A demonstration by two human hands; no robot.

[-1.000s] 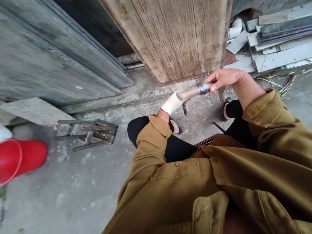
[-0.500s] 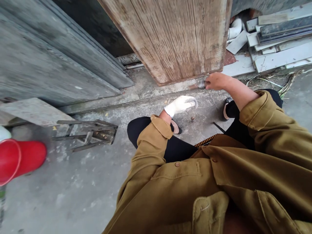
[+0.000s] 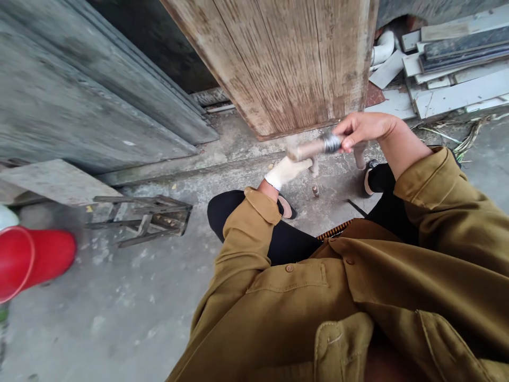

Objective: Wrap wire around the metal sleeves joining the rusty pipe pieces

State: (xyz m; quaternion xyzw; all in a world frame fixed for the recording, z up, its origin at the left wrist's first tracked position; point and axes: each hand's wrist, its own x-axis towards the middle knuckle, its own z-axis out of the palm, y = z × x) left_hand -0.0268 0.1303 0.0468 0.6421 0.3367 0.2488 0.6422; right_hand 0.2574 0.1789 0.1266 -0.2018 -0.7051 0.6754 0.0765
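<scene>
My right hand point(image 3: 366, 131), bare, grips the silver-wrapped end of a blurred wooden stick-like tool point(image 3: 309, 150). Its pale, thick end points left and overlaps the upper edge of my left hand point(image 3: 287, 172) in the view; whether they touch, I cannot tell. A white glove with greyish fingertips covers the left hand. Its fingers curl downward, and anything inside them is hidden. Just below the fingertips, a small brown stub point(image 3: 315, 191) shows against the concrete. A blurred beige shape point(image 3: 360, 155) hangs under my right hand; its kind is unclear.
A weathered wooden panel point(image 3: 294, 69) stands ahead, its lower edge near the concrete step. Stacked boards point(image 3: 461, 74) and a white pipe point(image 3: 384, 46) lie at right. To the left are a small wooden stool frame point(image 3: 147, 220) and a red bucket point(image 3: 51, 254).
My right hand has shifted slightly, and the tool has come up over the left hand, toward me. The gloved left hand has turned a little, fingertips now lower. The brown stub appears longer.
</scene>
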